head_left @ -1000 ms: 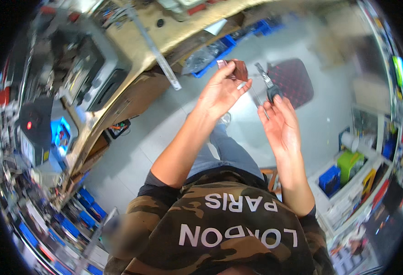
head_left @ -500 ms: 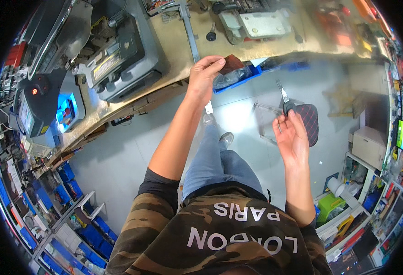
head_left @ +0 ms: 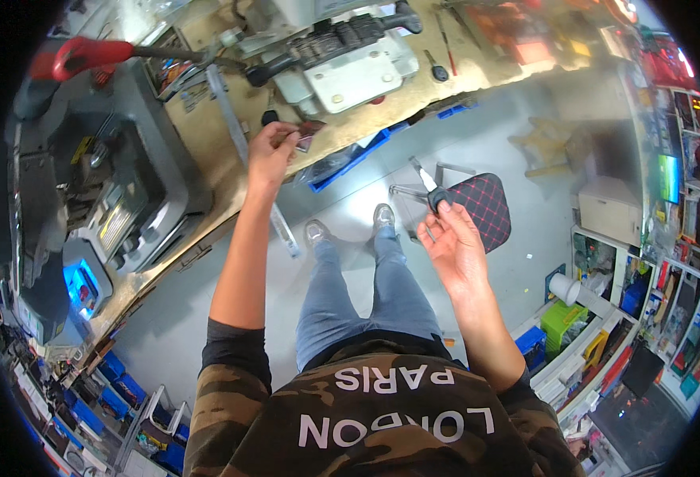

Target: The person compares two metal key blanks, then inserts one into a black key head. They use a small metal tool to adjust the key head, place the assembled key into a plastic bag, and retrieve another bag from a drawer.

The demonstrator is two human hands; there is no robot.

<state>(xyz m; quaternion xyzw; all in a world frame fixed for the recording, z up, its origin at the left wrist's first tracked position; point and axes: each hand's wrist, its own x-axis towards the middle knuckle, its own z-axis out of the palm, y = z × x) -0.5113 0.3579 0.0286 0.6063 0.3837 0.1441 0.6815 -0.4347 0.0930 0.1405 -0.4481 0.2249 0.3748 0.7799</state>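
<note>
My left hand (head_left: 272, 151) is at the front edge of the workbench, its fingers pinched on a thin reddish-brown flat piece (head_left: 312, 127) whose material I cannot make out. Just beyond its fingertips lies a black-headed key (head_left: 269, 117) on the bench. A long metal caliper (head_left: 227, 107) runs beside this hand and juts past the bench edge. Above the floor to the right, my right hand (head_left: 455, 242) pinches the black head of a key (head_left: 436, 195) between thumb and fingers. Its silver blade points up and away from me. The other right fingers are loosely curled.
A key-cutting machine (head_left: 362, 75) stands on the workbench (head_left: 406, 103); a larger grey machine (head_left: 159, 151) is to its left. Another black-headed key (head_left: 439, 73) lies farther right. A blue tray (head_left: 354, 163) protrudes under the bench edge. A stool (head_left: 485, 211) is behind my right hand.
The whole view has shifted to the right. My left hand, with the reddish-brown piece, has moved from over the blue tray toward the key on the bench. My right hand keeps its key.
</note>
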